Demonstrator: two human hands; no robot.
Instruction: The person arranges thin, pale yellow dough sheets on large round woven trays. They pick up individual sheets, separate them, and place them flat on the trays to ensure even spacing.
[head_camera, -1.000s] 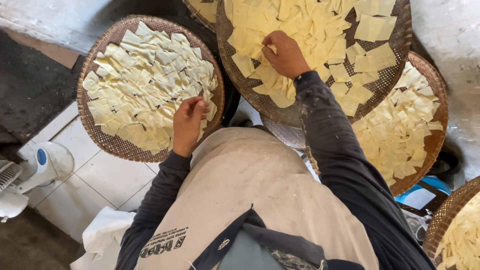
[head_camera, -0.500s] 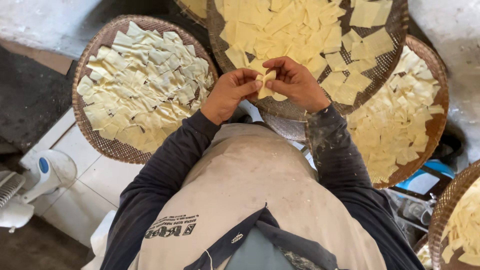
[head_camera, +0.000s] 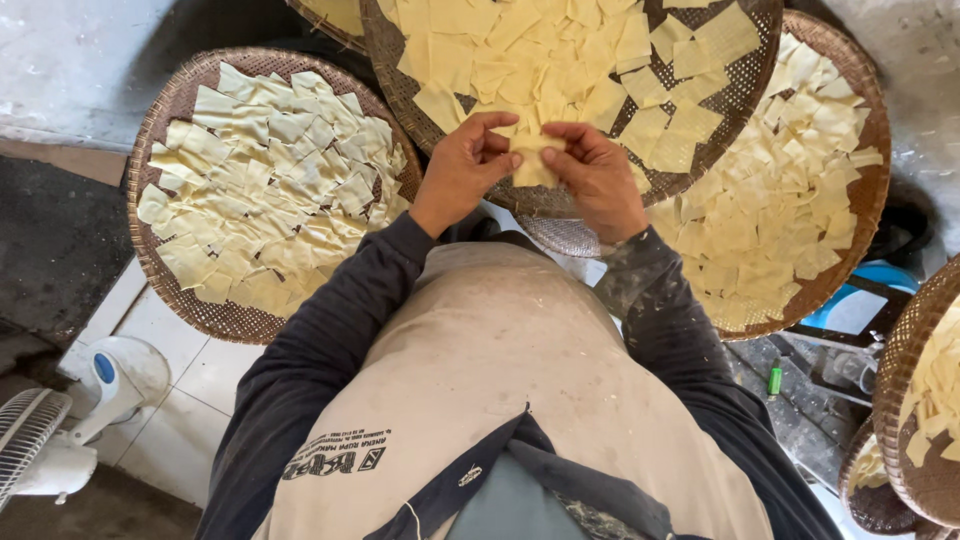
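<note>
My left hand (head_camera: 462, 170) and my right hand (head_camera: 598, 176) meet in front of my chest, both pinching a small stack of pale yellow dough squares (head_camera: 532, 160). They hover over the near rim of the middle woven tray (head_camera: 640, 192), which is covered with several flat dough squares. A second round woven tray (head_camera: 215, 318) full of the same squares lies to the left of my left arm. A third tray (head_camera: 855, 245) with more squares sits to the right, partly under the middle one.
A white and blue fan (head_camera: 60, 425) stands on the tiled floor at lower left. More woven trays (head_camera: 905, 400) with squares show at the right edge. A blue container (head_camera: 860, 300) and a small green object (head_camera: 774, 380) lie below the right tray.
My left hand left the left tray and my right hand came back from the middle tray; both have met at the middle tray's near rim, holding dough squares between them.
</note>
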